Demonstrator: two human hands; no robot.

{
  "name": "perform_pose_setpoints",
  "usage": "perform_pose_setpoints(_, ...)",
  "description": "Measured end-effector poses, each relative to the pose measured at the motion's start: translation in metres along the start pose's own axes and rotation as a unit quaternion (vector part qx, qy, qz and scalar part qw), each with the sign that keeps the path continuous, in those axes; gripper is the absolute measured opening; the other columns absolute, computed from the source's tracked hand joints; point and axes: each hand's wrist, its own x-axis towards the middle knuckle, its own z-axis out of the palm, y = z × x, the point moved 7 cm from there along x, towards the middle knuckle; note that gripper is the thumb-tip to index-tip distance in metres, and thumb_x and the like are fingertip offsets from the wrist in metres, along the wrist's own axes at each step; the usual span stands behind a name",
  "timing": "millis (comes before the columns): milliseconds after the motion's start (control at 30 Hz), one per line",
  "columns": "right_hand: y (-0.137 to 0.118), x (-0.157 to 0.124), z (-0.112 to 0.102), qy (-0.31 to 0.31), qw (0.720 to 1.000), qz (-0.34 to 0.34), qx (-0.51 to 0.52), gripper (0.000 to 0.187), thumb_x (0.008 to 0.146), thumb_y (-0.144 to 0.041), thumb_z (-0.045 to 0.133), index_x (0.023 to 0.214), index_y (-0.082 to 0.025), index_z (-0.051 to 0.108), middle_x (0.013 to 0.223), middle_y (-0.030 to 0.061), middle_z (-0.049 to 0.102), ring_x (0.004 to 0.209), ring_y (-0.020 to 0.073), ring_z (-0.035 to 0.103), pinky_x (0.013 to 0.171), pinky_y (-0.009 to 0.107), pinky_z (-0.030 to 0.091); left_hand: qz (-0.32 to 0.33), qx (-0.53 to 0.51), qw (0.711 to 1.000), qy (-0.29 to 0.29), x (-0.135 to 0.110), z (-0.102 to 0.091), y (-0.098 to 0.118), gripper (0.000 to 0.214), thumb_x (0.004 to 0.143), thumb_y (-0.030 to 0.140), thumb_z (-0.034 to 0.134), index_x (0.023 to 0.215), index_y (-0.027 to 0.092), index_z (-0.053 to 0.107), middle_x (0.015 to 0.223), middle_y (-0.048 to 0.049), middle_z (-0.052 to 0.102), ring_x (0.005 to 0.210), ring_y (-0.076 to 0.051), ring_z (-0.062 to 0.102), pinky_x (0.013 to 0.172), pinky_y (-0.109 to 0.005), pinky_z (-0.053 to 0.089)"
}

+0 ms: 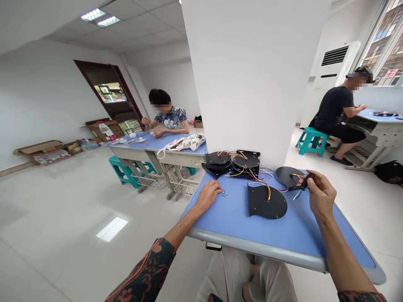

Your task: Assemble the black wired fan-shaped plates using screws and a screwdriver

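The right hand (321, 195) is pinching a small black wired part (305, 182) between narrowly closed fingers, just above a round black plate (287, 176). The left hand (208, 196) is resting on the blue tabletop (283, 251), its fingers curling loosely and holding nothing visible, just beside tiny metal screws (224, 192). A fan-shaped black plate (267, 202) is lying between the hands, with red and yellow wires running across it.

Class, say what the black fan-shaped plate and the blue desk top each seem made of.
The black plate looks like matte metal or stiff plastic, thin and crisp-edged; hard to tell which. The blue desk top looks like smooth laminate, softly shiny.
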Motion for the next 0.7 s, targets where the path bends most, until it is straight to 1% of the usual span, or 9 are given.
perform_pose_setpoints(133,0.013,-0.007,0.014,-0.099,0.988,0.119,0.008,0.026,0.084,-0.040,0.070,0.099,-0.019,0.069,0.080,0.0010,0.059,0.052,0.0101,0.048,0.040,0.024,0.036,0.002,0.000,1.000,0.014,-0.003,0.004,0.001,0.011,0.097,0.020,0.058,0.097,0.019,0.069,0.113,-0.0085,0.070,0.108,-0.023,0.062,0.100,-0.039,0.050)
perform_pose_setpoints(200,0.019,-0.014,0.024,-0.149,0.974,0.163,-0.045,0.029,0.084,-0.045,0.069,0.096,-0.019,0.066,0.071,-0.0012,0.055,0.046,0.0086,0.038,0.038,0.023,0.025,0.014,0.004,1.000,0.016,-0.004,0.005,0.002,0.012,0.097,0.020,0.057,0.097,0.019,0.069,0.111,-0.0086,0.070,0.106,-0.023,0.062,0.098,-0.039,0.051)
perform_pose_setpoints(233,0.021,-0.017,0.029,-0.175,0.964,0.176,-0.091,0.030,0.083,-0.047,0.068,0.094,-0.019,0.066,0.066,-0.0029,0.052,0.045,0.0087,0.036,0.039,0.023,0.024,0.022,0.006,1.000,0.016,-0.004,0.005,0.004,0.012,0.097,0.021,0.057,0.097,0.019,0.069,0.110,-0.0088,0.071,0.105,-0.024,0.062,0.098,-0.039,0.051)
perform_pose_setpoints(333,0.026,-0.025,0.040,-0.233,0.915,0.160,-0.288,0.021,0.080,-0.040,0.068,0.079,-0.019,0.067,0.060,-0.0017,0.055,0.053,0.0127,0.046,0.050,0.026,0.033,0.038,0.005,0.999,0.018,-0.005,0.003,0.007,0.013,0.098,0.022,0.056,0.096,0.018,0.069,0.108,-0.0094,0.071,0.103,-0.024,0.062,0.098,-0.039,0.052)
perform_pose_setpoints(433,0.029,-0.027,0.035,-0.215,0.852,0.149,-0.453,0.016,0.081,-0.032,0.064,0.070,-0.019,0.067,0.068,0.0038,0.067,0.068,0.0191,0.058,0.062,0.029,0.039,0.034,-0.014,0.998,0.049,-0.007,-0.006,0.010,0.016,0.099,0.023,0.053,0.097,0.019,0.069,0.107,-0.0095,0.072,0.102,-0.024,0.063,0.098,-0.040,0.052)
perform_pose_setpoints(500,0.032,-0.030,0.026,-0.199,0.826,0.184,-0.495,0.017,0.083,-0.030,0.063,0.070,-0.020,0.066,0.070,0.0058,0.069,0.072,0.0215,0.061,0.063,0.029,0.039,0.019,-0.046,0.995,0.083,-0.008,-0.012,0.015,0.017,0.098,0.022,0.052,0.099,0.019,0.069,0.108,-0.0097,0.072,0.104,-0.025,0.063,0.099,-0.041,0.051)
perform_pose_setpoints(567,0.035,-0.036,0.020,-0.205,0.811,0.228,-0.498,0.018,0.083,-0.030,0.065,0.068,-0.019,0.065,0.065,0.0061,0.068,0.071,0.0218,0.062,0.061,0.028,0.039,-0.018,-0.109,0.990,0.093,-0.008,-0.011,0.022,0.016,0.096,0.022,0.053,0.100,0.019,0.068,0.106,-0.0090,0.073,0.102,-0.024,0.065,0.097,-0.040,0.053)
perform_pose_setpoints(633,0.037,-0.043,0.018,-0.221,0.802,0.269,-0.485,0.020,0.083,-0.031,0.066,0.066,-0.019,0.064,0.058,0.0042,0.065,0.061,0.0192,0.059,0.056,0.027,0.038,-0.077,-0.208,0.974,0.050,-0.006,0.005,0.035,0.016,0.094,0.024,0.055,0.101,0.019,0.068,0.099,-0.0075,0.074,0.090,-0.021,0.069,0.087,-0.035,0.056)
perform_pose_setpoints(700,0.040,-0.050,0.018,-0.230,0.796,0.307,-0.469,0.020,0.084,-0.031,0.065,0.068,-0.019,0.064,0.053,0.0017,0.064,0.049,0.0152,0.052,0.048,0.025,0.035,-0.141,-0.324,0.935,-0.039,-0.004,0.033,0.055,0.020,0.093,0.029,0.057,0.105,0.016,0.066,0.093,-0.0069,0.073,0.070,-0.017,0.070,0.070,-0.031,0.058)
